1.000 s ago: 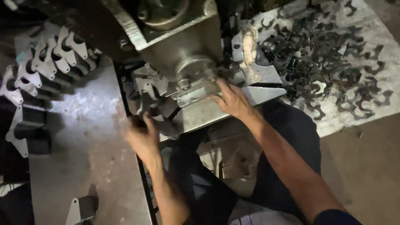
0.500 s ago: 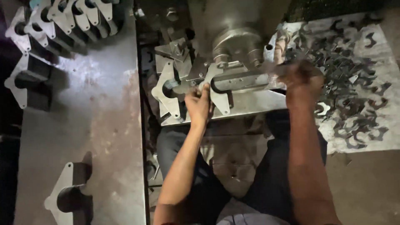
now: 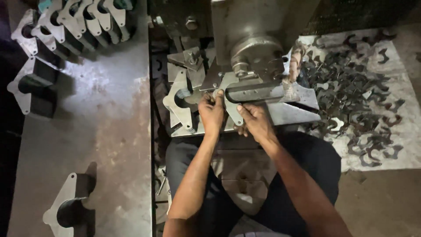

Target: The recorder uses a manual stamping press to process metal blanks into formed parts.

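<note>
I sit at a grey press machine [image 3: 256,41]. My left hand [image 3: 211,112] has its fingers on a flat, light grey metal bracket plate [image 3: 229,94] lying on the press bed under the round ram. My right hand [image 3: 255,122] grips the same plate at its lower right edge, just below a dark slotted guide bar [image 3: 258,93]. A second bracket plate with a curved cut-out [image 3: 177,97] lies on the bed to the left of my left hand, apart from it.
Dark curved scrap cut-outs [image 3: 353,85] are heaped on a pale sheet to the right. On the steel table [image 3: 109,140] at the left stand rows of stacked brackets [image 3: 72,19], another stack [image 3: 30,83] and one near the front [image 3: 68,210].
My right hand came back from the scrap pile on the right to the plate at the press. My left hand moved in from the left and stays on the plate.
</note>
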